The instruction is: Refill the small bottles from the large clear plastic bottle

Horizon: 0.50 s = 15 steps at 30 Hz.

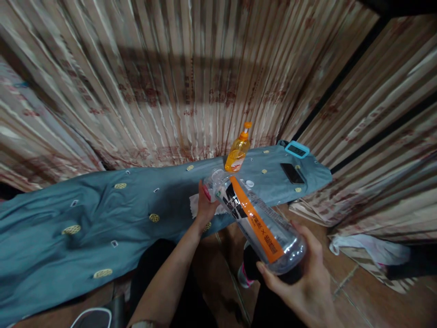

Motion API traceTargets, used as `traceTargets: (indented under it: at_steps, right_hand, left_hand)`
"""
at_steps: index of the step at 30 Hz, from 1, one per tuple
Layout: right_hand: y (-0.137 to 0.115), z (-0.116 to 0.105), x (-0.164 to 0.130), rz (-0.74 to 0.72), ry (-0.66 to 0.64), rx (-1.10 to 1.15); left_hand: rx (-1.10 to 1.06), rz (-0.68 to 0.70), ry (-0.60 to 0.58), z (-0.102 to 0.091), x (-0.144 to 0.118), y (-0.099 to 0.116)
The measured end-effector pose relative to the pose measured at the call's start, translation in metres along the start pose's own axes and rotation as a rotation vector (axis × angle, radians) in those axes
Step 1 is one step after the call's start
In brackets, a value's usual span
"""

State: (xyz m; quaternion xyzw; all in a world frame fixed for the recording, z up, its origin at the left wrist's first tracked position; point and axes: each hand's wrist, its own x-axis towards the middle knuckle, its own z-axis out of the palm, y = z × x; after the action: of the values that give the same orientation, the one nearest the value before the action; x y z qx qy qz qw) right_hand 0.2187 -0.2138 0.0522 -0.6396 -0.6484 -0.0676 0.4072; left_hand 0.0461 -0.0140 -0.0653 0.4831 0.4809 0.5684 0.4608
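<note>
My right hand (307, 273) grips the base end of a large clear plastic bottle (290, 243) with an orange and black label. The bottle is tilted, its neck pointing away and to the left. At the neck end my left hand (206, 207) is closed around a small clear thing with a pink-red part (206, 193); what kind it is, I cannot make out. A white tissue (194, 206) lies beneath that hand. Just beyond stands a pump bottle of orange-yellow liquid (235, 155), upright on the cloth. A small white cap (250, 183) rests beside the large bottle.
A teal cloth with pineapple prints (136, 196) covers the long narrow surface. Towards its right end lie a dark phone (292, 173) and a blue-framed object (297, 149). Pleated curtains (191, 82) hang behind. On the tiled floor at right is a white plastic bag (372, 248).
</note>
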Motion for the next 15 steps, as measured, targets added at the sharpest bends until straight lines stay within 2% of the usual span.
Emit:
traceTargets:
  at_steps: [15]
  right_hand:
    - [-0.0019, -0.0020, 0.0010, -0.003, 0.001, -0.014]
  left_hand:
    - [0.019, -0.014, 0.003, 0.0000, 0.0008, 0.0011]
